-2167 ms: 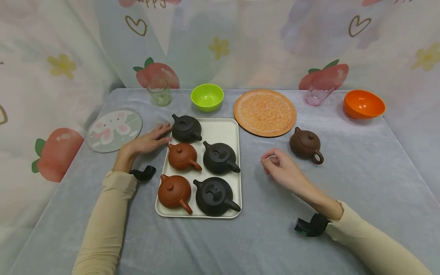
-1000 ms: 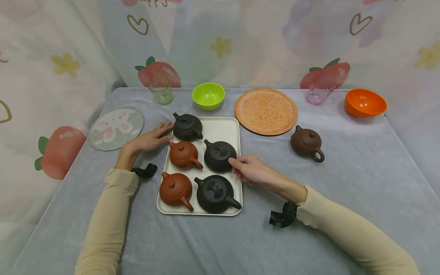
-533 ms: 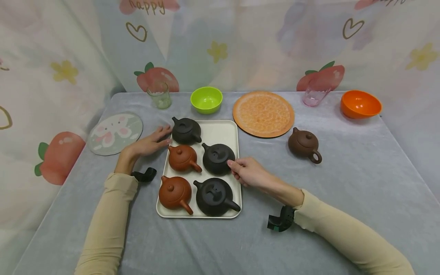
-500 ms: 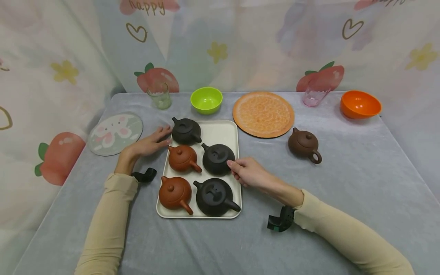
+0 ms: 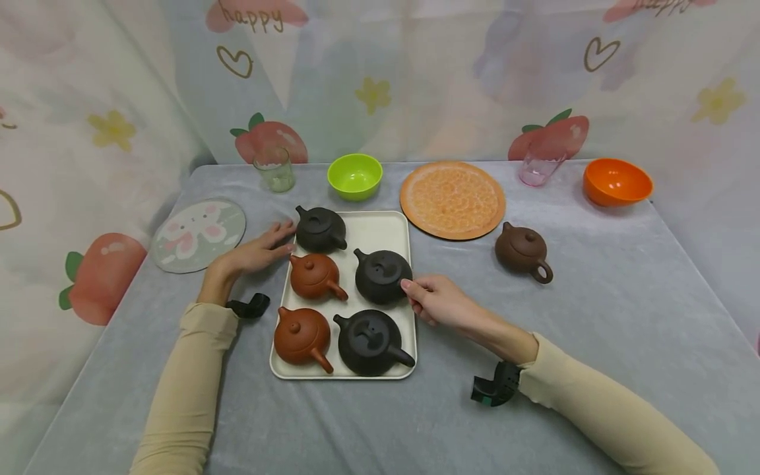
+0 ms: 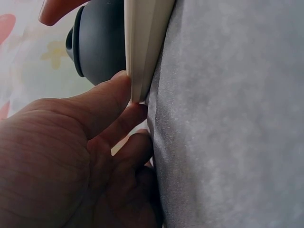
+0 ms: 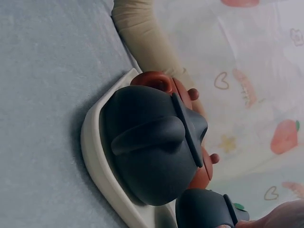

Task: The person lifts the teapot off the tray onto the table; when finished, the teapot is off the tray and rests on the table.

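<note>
A cream tray (image 5: 379, 227) carries several teapots. My right hand (image 5: 442, 302) pinches the handle of a black teapot (image 5: 382, 276) over the tray's right side; in the right wrist view this black teapot (image 7: 202, 206) has a dark shadow beside it on the tray. A larger black teapot (image 5: 369, 342) sits at the near right corner, a smaller one (image 5: 320, 229) at the far left. Two reddish-brown teapots, one nearer (image 5: 301, 336) and one farther (image 5: 314, 276), stand along the left side. My left hand (image 5: 252, 254) rests against the tray's left edge, fingers extended, thumb touching the rim.
A dark brown teapot (image 5: 522, 251) stands right of the tray. Behind are a green glass (image 5: 275, 173), a lime bowl (image 5: 355, 177), an orange round mat (image 5: 452, 201), a pink glass (image 5: 537, 168) and an orange bowl (image 5: 617, 182). A rabbit mat (image 5: 198, 234) lies left.
My right hand came leftward from the open table and took the black teapot's handle. That teapot has just shifted slightly to the right. The left hand stays at the tray edge.
</note>
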A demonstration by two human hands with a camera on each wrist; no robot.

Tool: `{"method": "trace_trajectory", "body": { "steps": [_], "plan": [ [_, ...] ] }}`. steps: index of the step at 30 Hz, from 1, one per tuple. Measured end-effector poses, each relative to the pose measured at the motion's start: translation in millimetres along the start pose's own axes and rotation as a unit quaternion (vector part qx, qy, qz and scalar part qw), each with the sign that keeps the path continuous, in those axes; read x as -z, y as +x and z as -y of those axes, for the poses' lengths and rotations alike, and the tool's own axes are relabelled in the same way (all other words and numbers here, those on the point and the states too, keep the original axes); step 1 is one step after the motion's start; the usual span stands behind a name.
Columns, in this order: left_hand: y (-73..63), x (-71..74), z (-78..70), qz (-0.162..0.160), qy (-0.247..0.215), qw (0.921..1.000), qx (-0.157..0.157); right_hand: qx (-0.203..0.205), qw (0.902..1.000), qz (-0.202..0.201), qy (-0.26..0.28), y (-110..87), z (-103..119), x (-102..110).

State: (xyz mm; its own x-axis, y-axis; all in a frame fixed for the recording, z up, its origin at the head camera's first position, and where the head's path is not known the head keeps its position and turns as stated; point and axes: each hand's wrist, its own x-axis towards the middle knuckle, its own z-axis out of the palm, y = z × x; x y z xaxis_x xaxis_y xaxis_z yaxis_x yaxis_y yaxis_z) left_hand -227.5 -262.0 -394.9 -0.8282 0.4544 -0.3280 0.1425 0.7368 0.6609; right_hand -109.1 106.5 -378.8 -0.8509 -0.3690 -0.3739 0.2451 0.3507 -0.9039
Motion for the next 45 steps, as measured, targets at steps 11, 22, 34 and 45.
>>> {"method": "trace_trajectory", "body": {
  "steps": [11, 22, 34, 45],
  "plan": [
    [-2.2, -1.4, 0.7, 0.001, -0.011, 0.9999, 0.002, 0.001, 0.9999, -0.011, -0.012, -18.9, -8.4, 10.3],
    [2.4, -0.4, 3.4, 0.006, -0.003, 1.0000, 0.004, 0.001, 0.9991, -0.028, -0.031, -37.1, -18.8, 24.1],
    [1.5, -1.0, 0.3, 0.007, -0.002, 1.0000, 0.004, -0.020, 0.9983, -0.043, -0.035, -54.0, -31.3, 38.4],
    [2.5, -0.5, 3.9, 0.008, 0.003, 0.9998, 0.017, -0.021, 0.9981, -0.051, -0.025, -71.8, -40.5, 51.9]
  ]
}}
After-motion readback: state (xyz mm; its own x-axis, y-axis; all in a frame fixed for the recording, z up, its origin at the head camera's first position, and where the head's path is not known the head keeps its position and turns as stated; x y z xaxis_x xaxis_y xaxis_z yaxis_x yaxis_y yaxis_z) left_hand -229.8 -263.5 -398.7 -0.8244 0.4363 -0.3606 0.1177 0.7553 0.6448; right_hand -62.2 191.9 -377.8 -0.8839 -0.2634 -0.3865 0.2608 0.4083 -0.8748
